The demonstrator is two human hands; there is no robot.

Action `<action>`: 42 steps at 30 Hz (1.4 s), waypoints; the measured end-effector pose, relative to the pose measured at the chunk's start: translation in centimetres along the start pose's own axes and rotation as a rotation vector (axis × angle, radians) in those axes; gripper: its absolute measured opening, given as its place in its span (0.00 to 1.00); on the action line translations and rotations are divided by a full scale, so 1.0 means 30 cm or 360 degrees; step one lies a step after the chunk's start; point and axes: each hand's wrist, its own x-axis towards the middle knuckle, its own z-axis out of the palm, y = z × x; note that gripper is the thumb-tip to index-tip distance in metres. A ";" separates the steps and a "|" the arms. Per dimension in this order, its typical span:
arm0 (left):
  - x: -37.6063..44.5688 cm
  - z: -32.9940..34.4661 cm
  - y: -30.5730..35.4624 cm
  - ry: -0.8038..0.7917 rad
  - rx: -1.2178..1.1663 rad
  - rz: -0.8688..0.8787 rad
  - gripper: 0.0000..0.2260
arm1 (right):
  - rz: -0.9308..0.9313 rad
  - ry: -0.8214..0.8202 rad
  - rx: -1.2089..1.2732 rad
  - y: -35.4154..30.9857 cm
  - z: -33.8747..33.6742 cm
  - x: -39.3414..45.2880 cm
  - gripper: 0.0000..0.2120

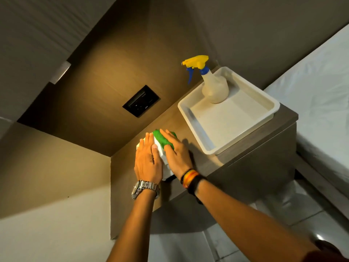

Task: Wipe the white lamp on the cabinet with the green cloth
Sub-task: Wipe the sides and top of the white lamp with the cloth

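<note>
The white lamp (160,150) stands at the left end of the brown cabinet (245,159), mostly covered by both hands. My left hand (148,161), with a metal watch on the wrist, lies flat against the lamp's left side, fingers together. My right hand (176,154), with coloured bands on the wrist, presses the green cloth (162,138) onto the lamp's top right side. Only a strip of the lamp shows between the hands, and its base is hidden.
A white plastic tray (196,129) sits on the cabinet to the right of the lamp, with a spray bottle (214,86) that has a yellow and blue trigger standing in it. A black wall socket panel (141,101) is behind the lamp. A white bed (321,95) lies at the right.
</note>
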 end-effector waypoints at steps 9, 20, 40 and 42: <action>-0.009 0.011 0.009 0.0080 -0.0014 -0.0067 0.29 | 0.0124 0.0183 -0.0053 0.091 -0.016 0.085 0.24; -0.004 -0.001 -0.001 0.0013 -0.0003 -0.0043 0.28 | -0.0284 0.0092 -0.0340 0.144 -0.006 -0.162 0.28; -0.005 0.007 -0.007 -0.0006 0.0026 -0.0042 0.24 | -0.0079 0.0094 -0.0027 0.034 -0.008 0.068 0.24; -0.001 0.009 -0.011 -0.0006 0.0032 -0.0051 0.25 | -0.0050 0.0056 -0.0012 0.024 -0.004 0.107 0.24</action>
